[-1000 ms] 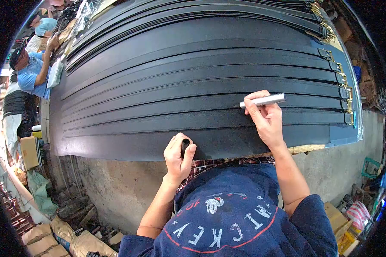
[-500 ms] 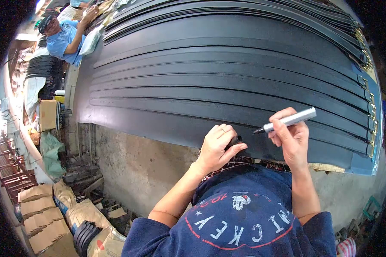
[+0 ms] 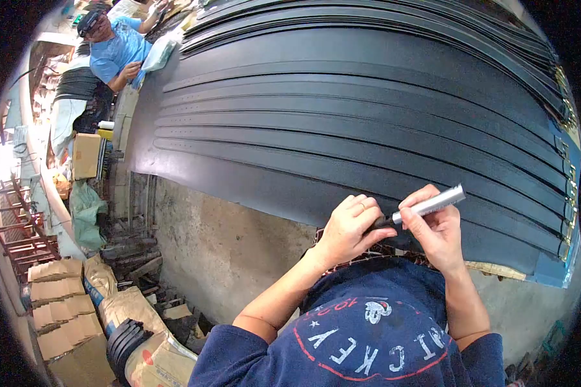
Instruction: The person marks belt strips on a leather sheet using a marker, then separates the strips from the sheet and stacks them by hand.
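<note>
My right hand (image 3: 438, 227) grips a silver marker (image 3: 432, 203), its tip end pointing left. A black cap (image 3: 382, 222) is held between the thumb and fingers of my left hand (image 3: 354, 231), which wears a ring. The marker's tip end meets the cap near the table's front edge; how far it is inside cannot be made out. Beyond my hands, several long black belts (image 3: 316, 143) lie side by side on the dark tabletop sheet (image 3: 239, 187), their gold-coloured buckles (image 3: 571, 193) at the right end.
More black belts (image 3: 368, 14) are bundled along the far side. At the upper left a person in blue (image 3: 119, 48) stands beside a plastic-wrapped packet (image 3: 160, 53). Stacked cardboard pieces (image 3: 64, 309) and sacks (image 3: 132, 313) lie on the floor at lower left.
My hands have come together, bringing the marker's tip end to the cap. The view has swung left, so the belts appear farther right. The person in blue has lowered one hand.
</note>
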Demonstrator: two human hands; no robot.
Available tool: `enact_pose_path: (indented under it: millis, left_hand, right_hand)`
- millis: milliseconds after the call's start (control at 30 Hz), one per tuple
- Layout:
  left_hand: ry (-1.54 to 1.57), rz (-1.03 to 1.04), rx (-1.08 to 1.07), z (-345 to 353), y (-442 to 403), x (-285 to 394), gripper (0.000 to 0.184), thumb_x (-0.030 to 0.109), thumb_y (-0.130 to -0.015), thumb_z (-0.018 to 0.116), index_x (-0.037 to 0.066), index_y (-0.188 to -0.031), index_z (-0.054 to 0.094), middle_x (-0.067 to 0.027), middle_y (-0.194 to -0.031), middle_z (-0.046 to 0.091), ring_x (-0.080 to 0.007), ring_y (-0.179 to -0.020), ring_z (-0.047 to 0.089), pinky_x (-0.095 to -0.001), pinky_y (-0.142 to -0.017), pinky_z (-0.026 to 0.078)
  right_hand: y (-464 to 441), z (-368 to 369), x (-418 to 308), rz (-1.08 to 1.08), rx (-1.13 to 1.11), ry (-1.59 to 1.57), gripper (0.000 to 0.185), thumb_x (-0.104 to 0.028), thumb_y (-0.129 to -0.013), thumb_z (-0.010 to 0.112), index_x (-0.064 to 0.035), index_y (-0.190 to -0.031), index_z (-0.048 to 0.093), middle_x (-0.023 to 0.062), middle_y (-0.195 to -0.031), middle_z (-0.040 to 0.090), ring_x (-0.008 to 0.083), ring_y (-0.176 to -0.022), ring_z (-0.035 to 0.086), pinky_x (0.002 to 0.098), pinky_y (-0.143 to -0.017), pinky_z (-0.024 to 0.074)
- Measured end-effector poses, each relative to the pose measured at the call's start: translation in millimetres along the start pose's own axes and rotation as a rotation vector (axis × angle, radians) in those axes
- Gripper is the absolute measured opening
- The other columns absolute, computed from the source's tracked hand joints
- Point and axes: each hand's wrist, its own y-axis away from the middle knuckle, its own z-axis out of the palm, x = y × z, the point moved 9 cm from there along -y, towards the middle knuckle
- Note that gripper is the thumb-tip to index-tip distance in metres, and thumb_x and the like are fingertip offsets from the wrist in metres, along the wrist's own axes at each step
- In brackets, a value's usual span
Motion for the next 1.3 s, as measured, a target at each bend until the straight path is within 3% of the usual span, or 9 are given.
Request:
enact_pose_path:
  millis: [167,233,367,433,567,600,700,1100,1300]
  left_hand:
    - [0.001,0.056,0.037,-4.0,1.5,4.1,0.03,0.026,-0.073,0.069,0.002,-0.083,0.054,-0.0117,-0.079,0.051,-0.0299,-0.072,0.049,-0.0383,-0.064,0.039]
    - [-0.035,0.041,-0.008,-1.5,2.6,2.4,0.029,0.023,-0.071,0.068,0.003,-0.087,0.054,-0.0111,-0.084,0.052,-0.0295,-0.076,0.051,-0.0381,-0.065,0.04]
    - [-0.044,0.024,0.006,1.5,3.1,1.4,0.025,0.018,-0.066,0.068,0.005,-0.082,0.053,-0.0084,-0.084,0.051,-0.0271,-0.08,0.052,-0.0367,-0.067,0.041]
    - [-0.041,0.038,0.033,2.0,4.2,0.3,0.023,0.017,-0.066,0.066,0.005,-0.082,0.054,-0.008,-0.086,0.051,-0.027,-0.081,0.051,-0.0368,-0.07,0.042]
    - [0.037,0.037,0.042,-0.9,1.8,3.1,0.037,0.023,-0.07,0.067,0.004,-0.101,0.061,-0.0084,-0.096,0.054,-0.0271,-0.085,0.05,-0.0363,-0.077,0.045]
    - [0.076,0.032,0.043,-4.1,1.3,3.0,0.048,0.025,-0.07,0.071,0.004,-0.112,0.06,-0.0086,-0.099,0.054,-0.0268,-0.087,0.051,-0.0365,-0.078,0.045]
    - [0.176,0.012,0.1,-10.2,0.2,0.8,0.057,0.025,-0.068,0.075,0.004,-0.118,0.058,-0.0091,-0.101,0.054,-0.0268,-0.09,0.051,-0.0367,-0.08,0.045]
    - [0.124,0.031,0.167,-6.7,2.3,-1.2,0.038,0.012,-0.07,0.075,0.003,-0.106,0.063,-0.0069,-0.096,0.059,-0.0241,-0.082,0.056,-0.0343,-0.072,0.047]
    - [0.171,-0.003,0.129,-9.6,-0.7,-1.8,0.034,0.01,-0.072,0.074,0.005,-0.105,0.066,-0.0077,-0.092,0.061,-0.0243,-0.083,0.058,-0.0345,-0.073,0.048]
  right_hand:
    - [1.4,12.7,-2.1,-0.116,-0.031,0.289,0.009,-0.002,-0.079,0.068,-0.0025,-0.087,0.063,0.0056,-0.08,0.061,0.0085,-0.068,0.055,0.023,-0.053,0.0409]
    - [1.9,21.9,-25.3,-0.398,-0.036,0.368,0.016,0.002,-0.075,0.07,-0.003,-0.088,0.062,0.0078,-0.083,0.062,0.0149,-0.068,0.057,0.0264,-0.056,0.0443]
    - [7.1,35.6,-33.5,-0.442,-0.084,0.507,0.022,0.003,-0.07,0.072,-0.0032,-0.088,0.06,0.0123,-0.084,0.06,0.0276,-0.074,0.06,0.0343,-0.066,0.0488]
    - [11.3,44.1,-36.3,-0.492,-0.107,0.6,0.023,0.002,-0.07,0.073,-0.0035,-0.089,0.06,0.0128,-0.085,0.06,0.0285,-0.074,0.059,0.0346,-0.065,0.0488]
    - [11.0,40.7,-36.4,-0.449,-0.152,0.635,0.022,0.003,-0.072,0.07,-0.0018,-0.089,0.057,0.0124,-0.083,0.058,0.0297,-0.072,0.057,0.0361,-0.065,0.047]
    - [11.5,38.2,-40.5,-0.462,-0.14,0.642,0.02,0.005,-0.072,0.067,-0.0011,-0.088,0.055,0.0128,-0.082,0.057,0.0303,-0.071,0.056,0.0369,-0.063,0.0453]
    - [14.0,22.0,-41.8,-0.436,-0.091,0.713,0.02,0.005,-0.072,0.066,-0.0011,-0.087,0.055,0.014,-0.081,0.056,0.0307,-0.07,0.055,0.0376,-0.063,0.0443]
    - [19.5,14.5,-25.8,-0.445,-0.104,0.728,0.026,0.002,-0.074,0.067,-0.0018,-0.097,0.055,0.0164,-0.089,0.061,0.0315,-0.076,0.059,0.0384,-0.068,0.0464]
    - [7.5,-13.7,-27.0,-0.215,-0.074,0.564,0.014,-0.004,-0.083,0.063,-0.001,-0.096,0.06,0.0115,-0.089,0.062,0.0242,-0.075,0.059,0.0325,-0.069,0.0466]
